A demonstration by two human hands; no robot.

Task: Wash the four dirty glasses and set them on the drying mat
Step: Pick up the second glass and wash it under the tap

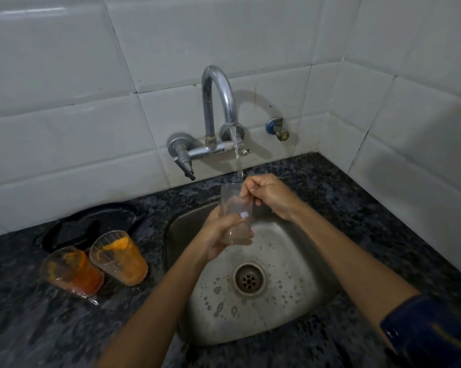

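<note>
Left hand (218, 236) grips clear glass (236, 208) upright over steel sink (290, 261), under running tap (218, 102). Right hand (266, 193), fingers curled, reaches into glass mouth; water stream (238, 160) falls onto its fingers at rim. Two orange-stained glasses (72, 272) (120, 257) stand touching on dark speckled tabletop (38, 328), left of sink. Behind them, farther left, black mat (96, 221) against white tiled wall (64, 115). Dark blue sleeve (431, 333) near right.
</note>
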